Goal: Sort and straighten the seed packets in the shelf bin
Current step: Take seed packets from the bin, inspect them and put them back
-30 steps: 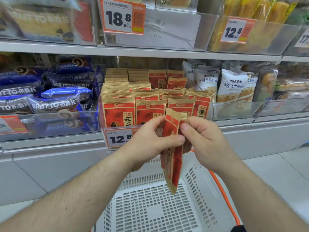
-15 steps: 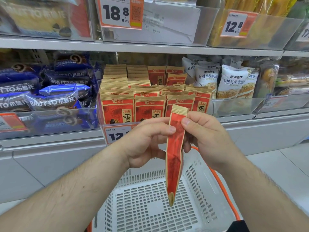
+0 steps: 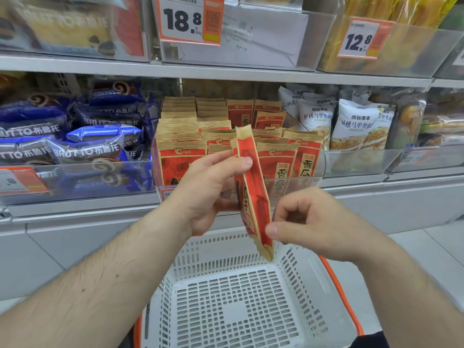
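Pinching seed packet point(image 3: 253, 194): left hand point(image 3: 211, 192) fingers clamp top, right hand point(image 3: 308, 222) thumb and curled fingers nip lower edge.

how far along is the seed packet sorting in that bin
Partly done. The left rows in the bin stand upright and even. In hand: one packet, held out in front of the bin, left hand gripping its top, right hand pinching near its bottom. Left: the right-side packets lean unevenly.
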Demonstrator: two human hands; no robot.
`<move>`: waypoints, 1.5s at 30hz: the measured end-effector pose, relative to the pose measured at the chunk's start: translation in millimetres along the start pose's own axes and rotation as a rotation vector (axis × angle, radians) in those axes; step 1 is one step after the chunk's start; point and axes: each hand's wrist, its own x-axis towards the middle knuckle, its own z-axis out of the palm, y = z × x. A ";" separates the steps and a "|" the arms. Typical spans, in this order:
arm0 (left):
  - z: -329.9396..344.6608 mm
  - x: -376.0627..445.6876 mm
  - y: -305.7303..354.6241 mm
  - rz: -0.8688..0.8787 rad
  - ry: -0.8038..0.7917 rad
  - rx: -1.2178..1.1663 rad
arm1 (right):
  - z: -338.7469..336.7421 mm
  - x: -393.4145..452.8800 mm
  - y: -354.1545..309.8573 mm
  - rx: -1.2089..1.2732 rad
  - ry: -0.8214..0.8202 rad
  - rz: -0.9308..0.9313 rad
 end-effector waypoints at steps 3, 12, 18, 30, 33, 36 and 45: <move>0.2 0.7 -0.8 0.003 0.030 -0.012 | 2.7 -1.6 0.1 -0.083 -0.057 -0.001; 1.6 1.7 -3.9 -0.009 0.018 -0.021 | -0.8 -1.4 0.3 0.023 -0.182 0.064; 2.0 2.4 -6.2 -0.022 -0.005 -0.033 | -2.7 -1.8 2.7 0.082 -0.223 0.052; -6.3 3.4 -9.4 0.006 -0.208 -0.085 | -4.3 0.6 10.2 0.079 -0.069 0.018; -7.0 1.1 -9.9 0.014 -0.298 -0.139 | -3.1 5.8 16.4 0.310 0.093 0.092; -7.2 1.5 -10.2 0.008 -0.336 -0.216 | 2.8 8.7 20.6 0.624 0.016 0.164; -6.1 2.9 -12.7 -0.053 -0.206 -0.295 | 14.6 8.6 11.6 0.729 -0.032 0.199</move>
